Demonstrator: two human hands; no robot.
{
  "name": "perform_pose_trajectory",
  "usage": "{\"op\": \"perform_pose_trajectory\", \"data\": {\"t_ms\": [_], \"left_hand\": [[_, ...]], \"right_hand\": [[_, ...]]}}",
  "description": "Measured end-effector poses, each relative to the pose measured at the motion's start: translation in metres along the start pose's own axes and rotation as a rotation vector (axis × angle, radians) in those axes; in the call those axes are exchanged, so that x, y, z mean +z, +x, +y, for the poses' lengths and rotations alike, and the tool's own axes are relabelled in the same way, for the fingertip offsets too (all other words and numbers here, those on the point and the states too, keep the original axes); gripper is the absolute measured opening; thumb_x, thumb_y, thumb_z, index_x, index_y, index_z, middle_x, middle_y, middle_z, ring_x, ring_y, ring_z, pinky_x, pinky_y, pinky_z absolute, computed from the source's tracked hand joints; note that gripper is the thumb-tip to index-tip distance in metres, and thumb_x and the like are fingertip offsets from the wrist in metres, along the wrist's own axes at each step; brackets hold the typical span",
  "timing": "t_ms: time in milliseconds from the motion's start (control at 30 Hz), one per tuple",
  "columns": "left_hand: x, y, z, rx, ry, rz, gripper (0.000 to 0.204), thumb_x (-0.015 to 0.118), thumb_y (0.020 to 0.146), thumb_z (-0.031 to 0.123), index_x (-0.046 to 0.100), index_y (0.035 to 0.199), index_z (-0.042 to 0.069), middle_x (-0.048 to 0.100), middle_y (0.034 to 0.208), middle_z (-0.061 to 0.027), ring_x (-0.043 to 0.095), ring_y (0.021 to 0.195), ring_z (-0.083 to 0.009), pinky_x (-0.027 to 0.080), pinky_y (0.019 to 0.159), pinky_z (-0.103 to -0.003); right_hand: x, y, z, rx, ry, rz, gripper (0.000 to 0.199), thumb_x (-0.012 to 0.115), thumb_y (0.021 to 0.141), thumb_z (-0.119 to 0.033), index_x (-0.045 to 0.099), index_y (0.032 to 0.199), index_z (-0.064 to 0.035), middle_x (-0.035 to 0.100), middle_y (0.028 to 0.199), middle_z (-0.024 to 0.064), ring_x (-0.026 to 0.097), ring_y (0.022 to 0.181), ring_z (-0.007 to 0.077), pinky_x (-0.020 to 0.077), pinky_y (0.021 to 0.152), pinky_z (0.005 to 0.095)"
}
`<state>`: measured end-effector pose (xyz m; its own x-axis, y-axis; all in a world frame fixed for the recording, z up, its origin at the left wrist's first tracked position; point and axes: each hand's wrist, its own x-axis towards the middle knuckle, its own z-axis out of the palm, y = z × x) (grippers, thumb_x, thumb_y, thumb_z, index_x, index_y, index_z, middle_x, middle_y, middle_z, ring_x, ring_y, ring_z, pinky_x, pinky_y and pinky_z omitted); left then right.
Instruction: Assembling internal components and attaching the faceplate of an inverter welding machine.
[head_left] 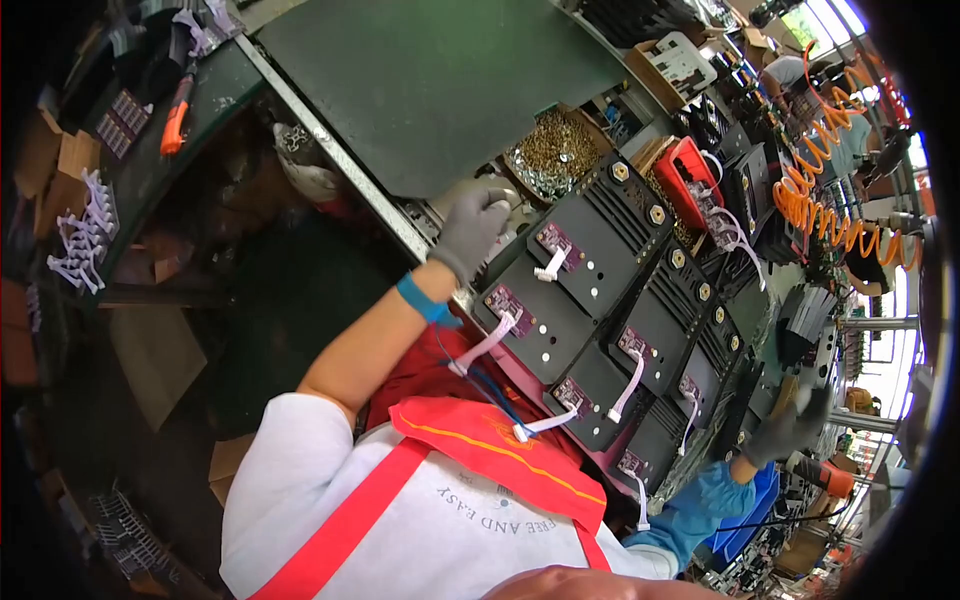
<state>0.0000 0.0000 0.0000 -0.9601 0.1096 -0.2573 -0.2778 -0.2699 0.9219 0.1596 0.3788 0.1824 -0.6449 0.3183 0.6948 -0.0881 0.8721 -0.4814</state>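
Observation:
My left hand [472, 232], in a grey glove with a blue band at the wrist, has its fingers curled together beside the black panels. Whatever it may pinch is hidden. Nearest to it is a black panel [527, 275] bearing a small purple circuit board [506, 304] with a white cable [484, 345]. Several similar panels lie side by side, each with purple boards and white plugs. Far to the right, my right hand [790, 428], also gloved, reaches out from a blue sleeve; its fingers are smeared. An orange-and-black tool [822, 474] lies close to it.
A heap of small brass-coloured parts [553, 150] sits beyond the panels, near a red bin [688, 180]. A dark green board [430, 80] covers the far table. Orange coiled hoses [800, 200] hang at right. An orange-handled tool [176, 118] and white cables [88, 235] lie left.

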Motion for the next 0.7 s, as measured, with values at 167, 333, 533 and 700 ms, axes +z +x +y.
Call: {"op": "perform_pose_trajectory", "data": {"t_ms": [167,333,533,700], "left_hand": [[0.08,-0.111,0.101,0.535,-0.321,-0.311,0.018,0.049,0.094,0.005,0.06,0.107,0.0,0.063,0.101,-0.0078,0.06,0.093,-0.0164,0.048,0.084,-0.028],[0.107,-0.211,0.092,0.77,-0.095,-1.129,0.021,0.057,0.082,0.013,0.057,0.102,0.005,0.058,0.1,-0.0152,0.058,0.09,-0.0318,0.045,0.074,-0.041],[0.046,-0.224,0.099,0.512,-0.153,-1.238,0.022,0.057,0.087,0.007,0.058,0.107,-0.001,0.059,0.105,-0.0173,0.059,0.098,-0.0315,0.048,0.08,-0.037],[-0.054,-0.201,0.095,0.545,-0.738,-1.016,0.025,0.059,0.091,0.01,0.06,0.109,-0.007,0.06,0.108,-0.027,0.064,0.094,-0.0333,0.053,0.079,-0.042]], "right_hand": [[0.092,0.0,-0.114,-0.529,-0.086,-0.786,0.033,0.061,0.08,-0.007,0.061,0.113,-0.0084,0.058,0.116,0.0117,0.055,0.108,0.0315,0.0446,0.094,0.0401],[0.208,0.0,-0.132,-0.801,0.117,-0.949,0.034,0.058,0.087,-0.024,0.058,0.117,-0.0078,0.056,0.122,0.0107,0.051,0.114,0.0305,0.0362,0.102,0.0435],[0.261,-0.006,-0.108,-0.888,-0.027,-1.094,0.028,0.053,0.092,-0.032,0.065,0.1,-0.0082,0.064,0.103,0.0083,0.055,0.105,0.0267,0.0359,0.097,0.0416],[0.252,-0.012,-0.093,-0.845,0.141,-0.958,0.024,0.051,0.091,-0.028,0.065,0.099,-0.0092,0.064,0.102,0.0083,0.055,0.107,0.0263,0.0339,0.099,0.0409]]}}
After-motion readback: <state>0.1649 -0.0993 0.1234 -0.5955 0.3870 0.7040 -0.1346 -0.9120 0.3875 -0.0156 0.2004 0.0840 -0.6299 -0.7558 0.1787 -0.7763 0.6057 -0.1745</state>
